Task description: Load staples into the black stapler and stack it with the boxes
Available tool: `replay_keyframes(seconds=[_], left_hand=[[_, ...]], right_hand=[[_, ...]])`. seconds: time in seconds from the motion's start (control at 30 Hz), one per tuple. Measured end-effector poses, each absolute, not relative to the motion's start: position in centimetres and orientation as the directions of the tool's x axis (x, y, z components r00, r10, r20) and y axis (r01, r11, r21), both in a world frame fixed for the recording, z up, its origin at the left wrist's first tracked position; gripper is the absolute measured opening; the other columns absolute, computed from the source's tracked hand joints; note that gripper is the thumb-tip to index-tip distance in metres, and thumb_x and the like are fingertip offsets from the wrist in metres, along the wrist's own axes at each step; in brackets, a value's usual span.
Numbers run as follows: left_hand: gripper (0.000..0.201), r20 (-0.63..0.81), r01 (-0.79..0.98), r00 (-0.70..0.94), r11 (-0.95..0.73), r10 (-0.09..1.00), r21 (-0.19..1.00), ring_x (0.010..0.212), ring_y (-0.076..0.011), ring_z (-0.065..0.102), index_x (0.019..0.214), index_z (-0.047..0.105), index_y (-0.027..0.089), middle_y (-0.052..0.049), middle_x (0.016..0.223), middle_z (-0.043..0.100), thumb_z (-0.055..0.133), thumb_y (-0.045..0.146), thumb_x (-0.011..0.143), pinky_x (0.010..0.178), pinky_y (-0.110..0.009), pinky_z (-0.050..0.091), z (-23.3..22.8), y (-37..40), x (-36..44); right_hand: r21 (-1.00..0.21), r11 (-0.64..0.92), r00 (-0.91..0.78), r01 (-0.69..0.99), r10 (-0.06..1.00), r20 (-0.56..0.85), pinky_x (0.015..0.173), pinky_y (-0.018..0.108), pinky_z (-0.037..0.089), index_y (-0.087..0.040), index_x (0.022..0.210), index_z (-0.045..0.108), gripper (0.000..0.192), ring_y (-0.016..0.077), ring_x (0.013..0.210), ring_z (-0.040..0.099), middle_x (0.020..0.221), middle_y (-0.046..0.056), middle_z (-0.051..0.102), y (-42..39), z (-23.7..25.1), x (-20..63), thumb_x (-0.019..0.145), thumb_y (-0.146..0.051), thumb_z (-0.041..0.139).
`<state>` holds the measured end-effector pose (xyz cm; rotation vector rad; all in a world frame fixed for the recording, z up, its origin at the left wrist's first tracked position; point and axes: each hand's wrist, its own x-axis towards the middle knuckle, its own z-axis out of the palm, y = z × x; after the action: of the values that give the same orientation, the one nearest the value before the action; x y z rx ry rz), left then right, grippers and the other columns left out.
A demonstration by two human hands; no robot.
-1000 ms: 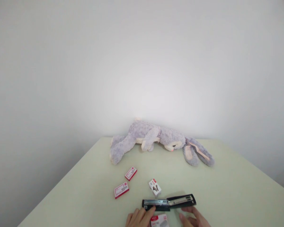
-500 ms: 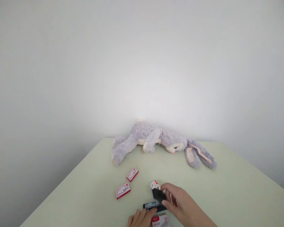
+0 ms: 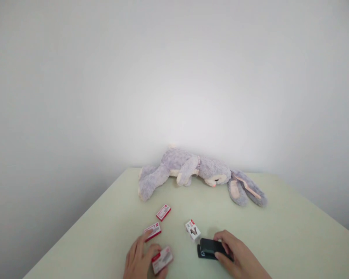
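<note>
My right hand has its thumb and fingers closed around a black stapler, whose top is folded down over its base. A red-and-white staple box is gripped at its edges between the thumb and fingers of my left hand. The left forefinger reaches over a second red-and-white box lying flat, and seems to touch it. Between the hands, just beyond the stapler, lies a small white box with a red corner and a dark picture of a clip.
Another small red-and-white box lies farther back on the pale green table. A grey plush rabbit is stretched on its side along the back edge, against the white wall.
The stapler's raised top has come down, and my right hand has shifted it to the right. My left hand has left it and moved left, carrying the staple box from the front.
</note>
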<state>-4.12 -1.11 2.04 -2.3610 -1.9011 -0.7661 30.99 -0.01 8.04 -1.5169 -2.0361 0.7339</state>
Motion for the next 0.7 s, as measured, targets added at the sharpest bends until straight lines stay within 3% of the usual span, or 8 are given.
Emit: replay_keyframes(seconds=[0.07,0.17,0.3,0.4,0.5,0.7], left_hand=[[0.045,0.352,0.877,0.166,-0.301,0.921,0.376,0.142,-0.0302,0.043,0.126,0.066,0.031,-0.005,0.158,0.045,0.070,0.038,0.082,0.116,-0.048,0.040,2.9,0.5,-5.9],[0.056,0.291,0.844,0.161,-0.284,0.943,0.454,0.135,-0.0255,0.049,0.144,0.052,0.027,-0.006,0.151,0.053,0.060,0.040,0.090,0.114,-0.043,0.042,4.0,2.4,-6.1],[0.064,0.293,0.890,0.114,-0.229,0.949,0.395,0.122,-0.0251,0.054,0.151,0.045,0.030,-0.004,0.153,0.051,0.059,0.037,0.089,0.105,-0.042,0.045,4.8,3.8,-4.2],[0.062,0.291,0.913,0.113,-0.215,0.950,0.348,0.111,-0.0235,0.056,0.152,0.043,0.032,-0.001,0.159,0.044,0.052,0.034,0.092,0.100,-0.041,0.045,5.3,4.5,-2.9],[0.058,0.261,0.918,0.088,-0.180,0.961,0.354,0.113,-0.0245,0.055,0.149,0.047,0.028,-0.004,0.154,0.050,0.051,0.034,0.091,0.100,-0.041,0.043,5.9,4.4,-2.1],[0.056,0.193,0.926,0.051,-0.119,0.980,0.358,0.122,-0.0286,0.055,0.139,0.057,0.024,-0.008,0.150,0.054,0.055,0.039,0.085,0.098,-0.041,0.046,4.7,0.8,0.2]], right_hand=[[-0.675,0.213,-0.238,0.706,0.970,0.057,0.068,0.026,0.039,-0.024,0.109,0.062,0.024,0.0171,0.073,0.055,0.081,-0.003,0.055,-0.3,7.7,31.8,0.085,-0.026,0.056],[-0.672,0.156,-0.185,0.724,0.982,0.029,0.067,0.027,0.038,-0.025,0.108,0.063,0.024,0.0177,0.071,0.056,0.076,-0.004,0.054,-0.6,7.4,32.2,0.085,-0.030,0.057],[-0.681,0.049,-0.048,0.731,0.999,0.021,0.064,0.027,0.037,-0.026,0.097,0.064,0.020,0.0182,0.067,0.054,0.069,-0.005,0.053,-1.0,6.6,32.3,0.081,-0.037,0.061],[-0.684,-0.020,0.104,0.729,0.991,0.082,0.064,0.027,0.039,-0.026,0.086,0.058,0.021,0.0183,0.067,0.055,0.069,-0.004,0.052,-1.1,5.8,31.9,0.080,-0.046,0.060],[-0.700,-0.063,0.216,0.711,0.967,0.132,0.062,0.028,0.039,-0.027,0.082,0.050,0.027,0.0181,0.063,0.053,0.066,-0.006,0.047,-0.6,5.1,30.8,0.083,-0.053,0.055],[-0.781,-0.025,0.220,0.624,0.965,0.144,0.060,0.028,0.039,-0.028,0.078,0.043,0.030,0.0168,0.061,0.052,0.064,-0.006,0.050,1.4,4.5,27.1,0.083,-0.054,0.057]])
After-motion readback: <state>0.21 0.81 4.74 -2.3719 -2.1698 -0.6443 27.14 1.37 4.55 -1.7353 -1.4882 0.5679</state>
